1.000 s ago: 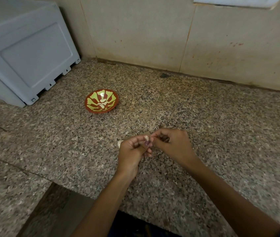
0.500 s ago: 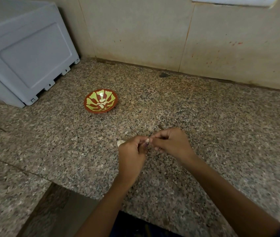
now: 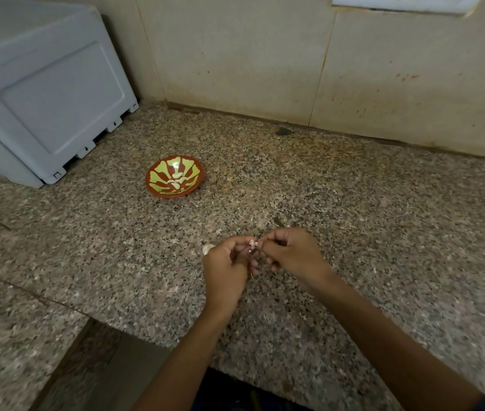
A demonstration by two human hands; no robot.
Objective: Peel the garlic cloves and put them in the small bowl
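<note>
- Peeling is under way near the front edge of the bench [image 3: 354, 203]: the left hand [image 3: 226, 268] has its fingers curled round a garlic clove [image 3: 252, 244], and the right hand [image 3: 294, 256] pinches at the clove's pale top end, both hands meeting just above the stone.
- Compared with a second ago, the hands have barely shifted; the fingertips have drawn closer together and the white tip of the clove shows a little more clearly, with a purplish bit of skin below it. I judge the skin is being worked loose, not yet off.
- The small bowl [image 3: 197, 185] sits toward the back left of the bench, well apart from the hands, in the same spot as before, with a few peeled pieces already inside.
- A pale piece [image 3: 207, 248], either another clove or skin, lies on the bench just beside the left hand's knuckles; too small to tell which.
- A grey appliance [image 3: 42, 93] stands at the back left corner.
- So this clove is still some way from the bowl.
</note>
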